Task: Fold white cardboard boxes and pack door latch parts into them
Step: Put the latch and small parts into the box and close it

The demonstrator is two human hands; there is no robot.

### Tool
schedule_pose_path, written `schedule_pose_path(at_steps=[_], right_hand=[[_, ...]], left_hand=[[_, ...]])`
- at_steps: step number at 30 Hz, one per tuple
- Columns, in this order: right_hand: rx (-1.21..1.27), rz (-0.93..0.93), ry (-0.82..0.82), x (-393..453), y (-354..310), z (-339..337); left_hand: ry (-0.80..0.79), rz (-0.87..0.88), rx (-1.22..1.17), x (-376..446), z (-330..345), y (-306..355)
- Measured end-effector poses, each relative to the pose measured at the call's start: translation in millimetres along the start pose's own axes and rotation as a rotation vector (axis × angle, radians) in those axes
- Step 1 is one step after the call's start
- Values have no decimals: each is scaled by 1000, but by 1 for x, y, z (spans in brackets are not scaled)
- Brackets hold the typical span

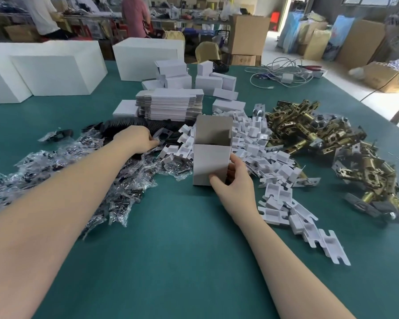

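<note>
While the green table (pixel 194 249) is crowded with large white cartons (pixel 55 70), a stack of flat box blanks (pixel 168 107) and a few closed small boxes (pixel 209 82), the brass latch heap (pixel 320 143) looks barely dented, so most packing seems left. One folded white box (pixel 211 164) stands open-topped at centre, apparently empty. The right hand (pixel 234 180) grips its lower corner, and the left hand (pixel 136 139) pinches a dark plate (pixel 162 134) from the bagged parts.

White box (pixel 211 161), grey-brown inside, at right hand (pixel 236 180) fingers. Black plates (pixel 134 125) beyond left hand (pixel 137 139) fingertips. Teal table (pixel 182 249). Brass-gold latches (pixel 309 125).
</note>
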State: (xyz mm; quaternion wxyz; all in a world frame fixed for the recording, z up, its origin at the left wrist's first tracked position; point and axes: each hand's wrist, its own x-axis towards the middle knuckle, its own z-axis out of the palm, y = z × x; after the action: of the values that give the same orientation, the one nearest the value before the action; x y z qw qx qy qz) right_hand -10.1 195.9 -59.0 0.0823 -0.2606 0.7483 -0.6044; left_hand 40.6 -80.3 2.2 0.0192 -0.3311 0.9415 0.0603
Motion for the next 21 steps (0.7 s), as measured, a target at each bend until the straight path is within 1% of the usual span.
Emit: schedule_pose_path(at_steps=[3,7,9,11,12,16,19,21], right_hand=[[0,0,3,0,-1,0],[5,-1,4,0,0,0],[9,-3,1,0,0,1],[13,-4,3,1,1,1],[14,-3,3,1,2,1],[9,-12,6,2,3,1],[8,-12,7,2,3,1],[5,-13,9,2,4,1]], left_hand=[[59,-1,-25,1,0,0],[50,-26,-162,8,0,3],[98,-29,-197,10,1,6],[151,-14,-156,11,3,10],[149,6,-124,11,5,13],[78,55,16,15,7,25],[46,63,-21,18,7,28],[96,56,-94,19,7,26]])
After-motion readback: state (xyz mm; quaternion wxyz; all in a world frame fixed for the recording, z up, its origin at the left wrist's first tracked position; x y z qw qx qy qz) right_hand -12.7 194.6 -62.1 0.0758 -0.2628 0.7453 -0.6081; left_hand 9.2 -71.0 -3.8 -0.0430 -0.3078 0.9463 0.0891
